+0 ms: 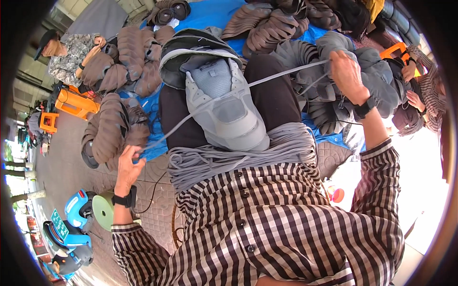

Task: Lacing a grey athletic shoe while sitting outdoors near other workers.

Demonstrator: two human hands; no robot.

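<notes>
A grey shoe upper (231, 121) lies across my lap, its toe toward me and its mesh tongue showing. A flat grey shoelace (281, 75) runs across it just above the toe, stretched out to both sides. My left hand (128, 168) pinches the lace low on the left. Higher on the right, my right hand (349, 76) grips the other side of it, with a strand trailing below. More grey uppers (191, 56) are stacked under the tongue end. Against my waist lies a thick bundle of grey laces (291, 143).
Rows of nested brown uppers (107, 128) and grey uppers (329, 47) lie around a blue tarp (205, 14). Orange stools (76, 102) stand at left. One person (71, 55) sits at far left, another (427, 95) at far right. A blue scooter (78, 209) is parked lower left.
</notes>
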